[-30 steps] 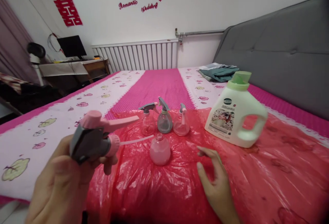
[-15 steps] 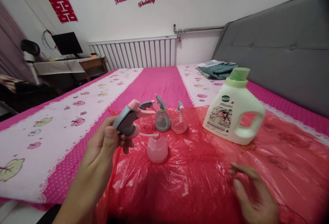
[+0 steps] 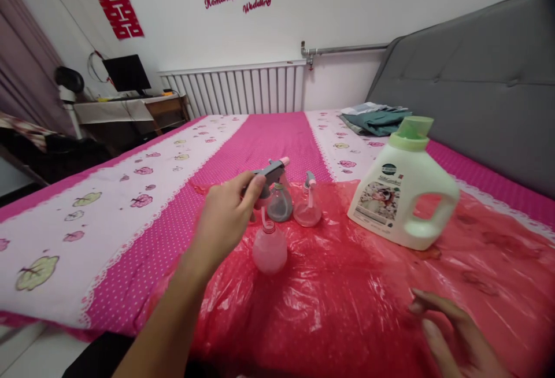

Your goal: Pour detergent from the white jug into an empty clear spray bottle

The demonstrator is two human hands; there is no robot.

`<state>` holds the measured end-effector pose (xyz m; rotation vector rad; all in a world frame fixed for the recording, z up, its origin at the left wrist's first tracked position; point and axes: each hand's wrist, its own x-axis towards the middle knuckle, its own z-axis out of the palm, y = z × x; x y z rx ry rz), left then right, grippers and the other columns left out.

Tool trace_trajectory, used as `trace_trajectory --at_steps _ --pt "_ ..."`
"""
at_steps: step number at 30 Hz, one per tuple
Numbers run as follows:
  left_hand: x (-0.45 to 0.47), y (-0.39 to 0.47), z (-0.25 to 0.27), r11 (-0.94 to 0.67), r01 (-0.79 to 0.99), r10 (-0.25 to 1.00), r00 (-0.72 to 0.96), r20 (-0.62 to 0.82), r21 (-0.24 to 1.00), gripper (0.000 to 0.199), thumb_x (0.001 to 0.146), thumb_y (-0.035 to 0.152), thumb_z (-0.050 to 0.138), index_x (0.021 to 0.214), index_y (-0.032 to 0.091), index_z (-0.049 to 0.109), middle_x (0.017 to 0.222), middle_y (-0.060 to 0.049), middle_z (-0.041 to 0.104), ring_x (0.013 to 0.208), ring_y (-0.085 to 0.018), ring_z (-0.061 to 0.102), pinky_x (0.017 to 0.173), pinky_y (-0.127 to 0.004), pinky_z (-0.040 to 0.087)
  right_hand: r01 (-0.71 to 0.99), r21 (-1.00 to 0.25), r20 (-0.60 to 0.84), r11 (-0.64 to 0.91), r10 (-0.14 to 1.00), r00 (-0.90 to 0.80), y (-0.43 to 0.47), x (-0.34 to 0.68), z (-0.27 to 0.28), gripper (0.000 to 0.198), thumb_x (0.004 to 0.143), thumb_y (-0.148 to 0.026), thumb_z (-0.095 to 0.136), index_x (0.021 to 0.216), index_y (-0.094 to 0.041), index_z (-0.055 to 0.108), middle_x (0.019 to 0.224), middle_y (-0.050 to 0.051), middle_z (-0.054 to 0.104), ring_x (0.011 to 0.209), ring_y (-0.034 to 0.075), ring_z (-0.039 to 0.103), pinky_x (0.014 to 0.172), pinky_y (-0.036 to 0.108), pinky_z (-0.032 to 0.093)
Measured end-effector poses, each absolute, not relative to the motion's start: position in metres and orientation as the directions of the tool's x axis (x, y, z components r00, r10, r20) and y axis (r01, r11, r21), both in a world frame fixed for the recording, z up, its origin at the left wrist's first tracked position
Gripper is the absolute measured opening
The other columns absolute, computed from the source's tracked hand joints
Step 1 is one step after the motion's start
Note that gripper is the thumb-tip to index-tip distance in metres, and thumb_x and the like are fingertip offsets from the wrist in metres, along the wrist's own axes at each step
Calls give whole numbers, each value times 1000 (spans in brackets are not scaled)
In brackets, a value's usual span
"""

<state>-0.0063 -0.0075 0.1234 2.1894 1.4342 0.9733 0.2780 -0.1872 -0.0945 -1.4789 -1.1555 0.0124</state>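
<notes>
My left hand (image 3: 228, 210) grips a grey and pink spray head (image 3: 271, 174), held upright above a round, open-necked bottle (image 3: 269, 249) of cloudy pinkish liquid. The head's thin tube (image 3: 263, 216) hangs down at the bottle's mouth; whether its tip is inside is hard to make out. Just behind stand a grey spray bottle (image 3: 280, 206) and a clear one with a pink-tipped sprayer (image 3: 307, 210). Low on the right, my right hand (image 3: 455, 332) hovers over the red plastic sheet (image 3: 338, 303), its fingers apart and holding nothing.
A large pale detergent jug (image 3: 401, 193) with a green cap stands on the sheet to the right. Folded clothes (image 3: 375, 119) lie farther back on the bed, near the grey headboard (image 3: 472, 66). A radiator (image 3: 243, 92) lines the far wall.
My left hand has moved right and turned the spray head upright, bringing its tube from sideways to hanging at the bottle's mouth. My right hand appears lower and farther right.
</notes>
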Motion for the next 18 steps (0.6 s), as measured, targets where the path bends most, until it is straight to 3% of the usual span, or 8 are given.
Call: trace_trajectory --at_steps 3,6,8,12,15,18 --pt "0 0 109 -418 788 900 291 324 452 36 109 43 47 87 22 66 74 -2 71 61 -20 64 60 -31 36 698 -675 653 241 636 412 -185 294 -94 26 103 -43 63 116 -21 67 104 -1 67 97 6 66 95 11 49" --pt "0 2 94 -409 818 902 296 314 404 30 103 37 57 77 22 64 67 -3 65 61 -23 58 60 -33 23 738 -631 677 241 635 371 -184 299 -83 22 105 -38 61 118 -21 67 105 -2 68 97 2 66 97 3 47" --pt "-3 2 86 -420 813 900 314 303 403 29 101 35 60 75 23 65 67 -3 64 62 -23 56 61 -33 20 749 -614 682 248 644 347 -182 296 -74 20 106 -36 60 118 -20 66 105 -2 68 98 0 66 96 0 46" --pt "-9 5 72 -479 744 874 356 330 465 29 102 39 53 81 24 68 79 -3 65 72 -23 59 65 -32 27 727 -605 684 326 680 264 -168 281 -64 21 109 -32 57 120 -16 65 106 -1 68 94 0 66 89 3 51" --pt "-13 10 59 -530 657 847 381 371 535 30 102 44 50 92 23 71 94 -5 67 84 -24 63 75 -34 39 650 -665 643 368 725 248 -143 264 -59 29 111 -34 56 124 -9 64 108 6 66 98 6 67 88 15 58" --pt "-15 13 44 -558 555 829 401 389 617 33 103 46 48 95 21 68 96 -6 70 91 -25 66 84 -36 46 509 -747 607 428 751 259 -104 240 -45 39 113 -41 55 132 -8 61 114 9 65 105 11 67 93 24 60"
